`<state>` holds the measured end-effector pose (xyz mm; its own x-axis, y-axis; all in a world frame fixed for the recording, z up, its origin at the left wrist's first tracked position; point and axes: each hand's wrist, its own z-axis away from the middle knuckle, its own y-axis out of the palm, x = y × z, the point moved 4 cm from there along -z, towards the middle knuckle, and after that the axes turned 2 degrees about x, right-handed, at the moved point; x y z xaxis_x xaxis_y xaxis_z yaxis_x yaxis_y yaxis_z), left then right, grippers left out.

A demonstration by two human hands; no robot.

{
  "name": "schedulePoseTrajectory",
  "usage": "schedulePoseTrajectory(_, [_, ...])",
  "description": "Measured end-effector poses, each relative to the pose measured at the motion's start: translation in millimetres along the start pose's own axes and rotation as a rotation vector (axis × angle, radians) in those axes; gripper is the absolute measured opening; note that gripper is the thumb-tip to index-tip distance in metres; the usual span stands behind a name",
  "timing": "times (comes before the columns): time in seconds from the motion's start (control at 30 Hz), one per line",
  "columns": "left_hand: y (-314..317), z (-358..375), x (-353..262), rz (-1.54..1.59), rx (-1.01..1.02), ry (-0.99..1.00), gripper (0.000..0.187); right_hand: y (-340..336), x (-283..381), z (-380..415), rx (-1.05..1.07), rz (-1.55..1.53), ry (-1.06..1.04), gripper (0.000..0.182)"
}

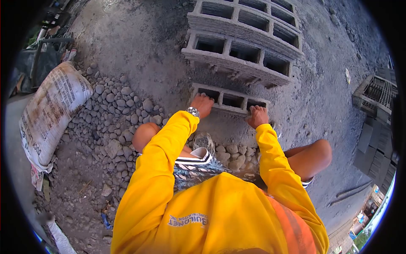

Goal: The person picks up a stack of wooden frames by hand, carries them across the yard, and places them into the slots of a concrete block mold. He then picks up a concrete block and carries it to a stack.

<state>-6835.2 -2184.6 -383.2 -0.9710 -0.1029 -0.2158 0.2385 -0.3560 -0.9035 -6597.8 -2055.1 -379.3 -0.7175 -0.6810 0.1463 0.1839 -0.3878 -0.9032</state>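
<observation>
A grey concrete hollow block (229, 110) with three openings stands on the dusty ground in front of my knees. At its left end, my left hand (203, 105) is closed over the edge, its fingers curled into the left opening. My right hand (257, 117) grips the right end the same way, fingers in the right opening. Whether the block's underside touches the ground is hidden. Just beyond it sits a row of similar hollow blocks (237, 60), several of them side by side with openings facing up.
Rounded stones (122, 101) lie heaped at the left, beside a filled, stained sack (55, 110). More stones (234, 156) lie between my legs. Along the right edge are a grey plastic crate (376, 91) and stacked grey slabs (374, 142). A bar (350, 193) lies on the ground there.
</observation>
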Motion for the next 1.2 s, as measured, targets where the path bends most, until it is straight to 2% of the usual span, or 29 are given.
schedulePoseTrajectory(0.1, [-12.6,1.3,1.4,0.023,-0.091,0.026,0.024,-3.7,-8.3,-10.4,0.006,0.043,-0.110,0.046])
schedulePoseTrajectory(0.2, [-30.8,-1.7,2.3,0.116,-0.017,0.024,0.027,-13.6,-14.3,-10.1,0.010,-0.092,-0.056,0.047])
schedulePoseTrajectory(0.23, [-42.9,-3.0,2.4,0.147,0.017,0.015,0.028,-22.6,-15.5,-10.8,0.078,-0.087,-0.049,0.046])
schedulePoseTrajectory(0.3, [-72.2,3.5,1.9,0.214,0.095,-0.016,0.029,-58.2,-10.4,-7.7,0.223,-0.079,-0.045,0.043])
schedulePoseTrajectory(0.4, [-134.8,34.9,0.1,0.256,0.086,0.066,0.029,-118.9,14.2,24.3,0.252,-0.204,-0.060,0.039])
schedulePoseTrajectory(0.5, [-200.8,71.3,-0.2,0.233,0.021,0.076,0.027,-190.8,39.5,57.8,0.147,-0.204,-0.120,0.034])
schedulePoseTrajectory(0.57, [-237.7,87.1,-5.6,0.223,-0.053,0.106,0.026,-236.5,51.8,70.5,-0.026,-0.186,-0.156,0.031])
schedulePoseTrajectory(0.67, [-288.9,87.5,-9.3,0.143,-0.391,0.176,0.027,-289.1,54.0,67.9,-0.283,-0.090,-0.170,0.027])
schedulePoseTrajectory(0.7, [-298.6,82.2,-7.2,0.111,-0.432,0.178,0.030,-299.9,54.1,63.6,-0.357,-0.056,-0.174,0.025])
schedulePoseTrajectory(0.8, [-315.4,55.3,2.6,0.056,-0.543,0.198,0.032,-318.3,45.7,41.6,-0.459,-0.037,-0.165,0.025])
schedulePoseTrajectory(0.83, [-314.1,42.6,9.5,0.064,-0.501,0.161,0.034,-316.9,43.2,30.1,-0.496,-0.009,-0.163,0.025])
schedulePoseTrajectory(0.87, [-301.2,20.8,20.2,0.040,-0.550,0.190,0.034,-306.8,37.5,12.6,-0.507,0.045,-0.147,0.027])
schedulePoseTrajectory(0.93, [-261.4,-17.0,42.3,-0.012,-0.640,0.251,0.035,-270.1,16.7,-29.1,-0.371,-0.045,-0.097,0.032])
schedulePoseTrajectory(1.03, [-246.3,-34.5,48.5,-0.041,-0.258,0.178,0.032,-271.9,23.9,-41.8,-0.054,0.018,-0.056,0.039])
schedulePoseTrajectory(1.13, [-255.2,-33.9,48.6,0.008,-0.271,0.228,0.033,-270.5,15.9,-50.0,-0.008,-0.043,-0.094,0.041])
schedulePoseTrajectory(1.17, [-256.8,-39.0,50.4,0.044,-0.178,0.164,0.031,-267.4,13.3,-52.4,-0.114,-0.034,-0.157,0.042])
schedulePoseTrajectory(1.2, [-255.7,-39.4,52.9,0.037,-0.160,0.181,0.032,-262.9,8.9,-55.7,-0.048,-0.063,-0.142,0.042])
